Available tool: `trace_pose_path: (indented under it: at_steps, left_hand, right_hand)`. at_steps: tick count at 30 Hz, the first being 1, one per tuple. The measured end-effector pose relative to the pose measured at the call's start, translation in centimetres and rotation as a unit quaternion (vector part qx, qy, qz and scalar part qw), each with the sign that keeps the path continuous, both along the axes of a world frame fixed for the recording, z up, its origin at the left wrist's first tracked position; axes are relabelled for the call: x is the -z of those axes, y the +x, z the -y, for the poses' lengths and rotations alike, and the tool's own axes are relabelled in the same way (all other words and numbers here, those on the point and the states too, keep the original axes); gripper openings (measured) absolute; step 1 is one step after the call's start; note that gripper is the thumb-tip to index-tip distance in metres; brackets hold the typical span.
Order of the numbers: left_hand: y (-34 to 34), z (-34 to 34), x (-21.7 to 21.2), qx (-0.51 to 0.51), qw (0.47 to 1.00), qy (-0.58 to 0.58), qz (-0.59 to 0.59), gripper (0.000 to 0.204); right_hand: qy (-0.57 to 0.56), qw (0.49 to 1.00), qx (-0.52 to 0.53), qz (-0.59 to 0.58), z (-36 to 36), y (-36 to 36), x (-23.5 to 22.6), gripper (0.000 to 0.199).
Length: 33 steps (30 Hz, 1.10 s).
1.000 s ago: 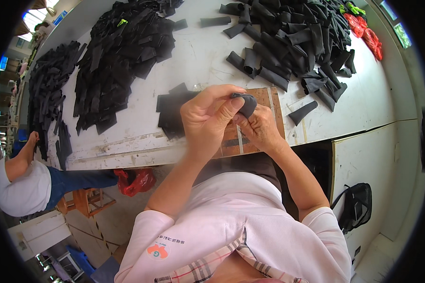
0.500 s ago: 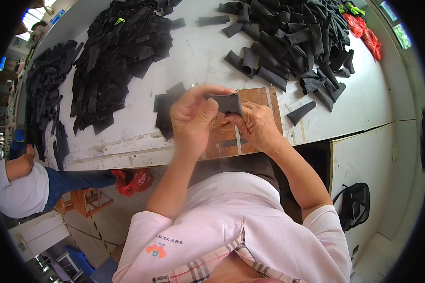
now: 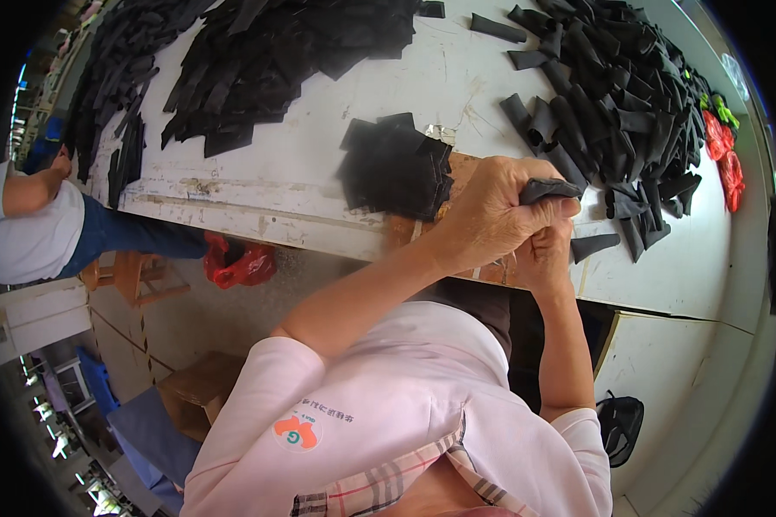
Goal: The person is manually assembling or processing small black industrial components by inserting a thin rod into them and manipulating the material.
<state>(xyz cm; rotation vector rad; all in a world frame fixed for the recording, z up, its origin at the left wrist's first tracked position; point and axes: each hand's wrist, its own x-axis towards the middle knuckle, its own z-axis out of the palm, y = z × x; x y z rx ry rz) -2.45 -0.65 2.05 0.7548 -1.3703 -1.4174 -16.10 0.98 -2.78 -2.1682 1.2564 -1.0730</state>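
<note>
My left hand (image 3: 489, 209) reaches across to the right, its fingers closed round a small black fabric piece (image 3: 550, 189) that looks like a short tube. Just beneath it my right hand (image 3: 545, 250) is closed too, with a fingertip against the lower edge of the same piece; the left hand covers part of its fingers. Both hands are over a brown board (image 3: 464, 172) at the table's front edge. Left of them lies a flat stack of black fabric pieces (image 3: 397, 168).
A large heap of rolled black tubes (image 3: 616, 112) covers the right of the white table (image 3: 457, 86), with one loose tube (image 3: 595, 246) nearby. Flat black pieces (image 3: 267, 69) are piled at far left. Red plastic bags (image 3: 724, 159) lie at far right. Another person (image 3: 39, 215) stands at left.
Both hands have moved right with the black fabric piece, and my left hand now lies over the right. The view has shifted, showing the flat stack more fully.
</note>
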Motion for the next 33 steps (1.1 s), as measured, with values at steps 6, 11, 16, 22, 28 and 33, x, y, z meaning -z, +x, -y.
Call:
trace_pose_path:
  at_steps: [6,11,16,22,28,33]
  left_hand:
    - [-0.5,1.3,-0.4,0.076,0.994,0.0,0.078,0.019]
    - [-0.4,1.2,3.5,0.017,0.989,-0.101,0.107,0.023]
    - [4.1,0.3,7.2,-0.27,0.944,-0.094,0.161,0.031]
    - [8.0,2.7,12.4,-0.326,0.743,-0.075,0.579,0.021]
    - [9.6,4.0,13.6,-0.3,0.73,-0.16,0.594,0.009]
    - [12.0,4.1,10.7,-0.403,0.826,-0.179,0.351,0.004]
  right_hand:
    - [0.065,0.989,0.008,0.13,-0.4,-0.3,1.5,0.015]
    - [0.0,0.987,0.028,0.156,-0.2,0.4,5.2,0.015]
    - [0.021,0.996,-0.018,0.088,0.3,0.8,-1.5,0.03]
    - [0.147,0.921,0.114,0.343,7.6,-0.8,-7.4,0.046]
    - [0.136,0.954,0.139,0.228,-0.9,1.0,-2.8,0.034]
    - [0.217,0.963,0.057,0.151,-4.1,3.9,-1.8,0.027]
